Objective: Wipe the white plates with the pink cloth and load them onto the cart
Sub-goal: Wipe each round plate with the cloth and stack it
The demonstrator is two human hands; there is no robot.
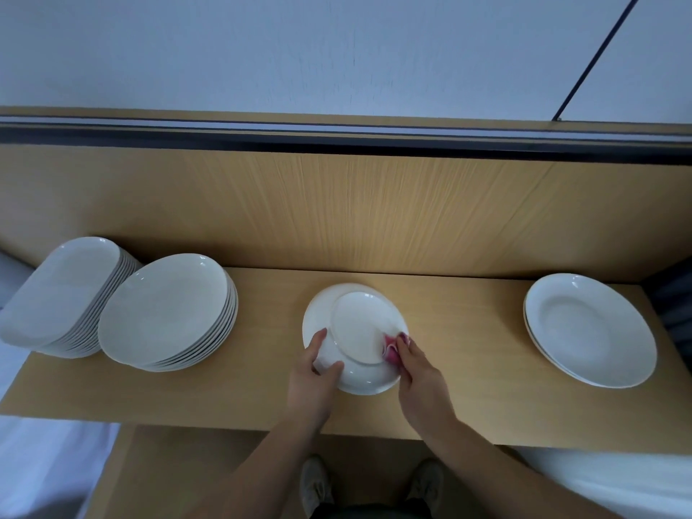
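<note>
A white plate (355, 331) is upside down over the middle of the wooden shelf (468, 368), its foot ring facing up. My left hand (316, 372) grips its near left rim, thumb on the underside. My right hand (417, 376) presses a bunched pink cloth (392, 348) against the plate's right edge. A tall stack of round white plates (168, 312) stands at the left. Beside it, further left, is a stack of oblong white plates (63, 290). Two or three deep-rimmed white plates (591, 327) sit stacked at the right.
A wooden back panel (337, 207) rises behind the shelf, with a dark rail and a white wall above. White surfaces show beyond the shelf's left and right ends. My shoes (314, 485) stand on the wooden floor below. No cart is visible.
</note>
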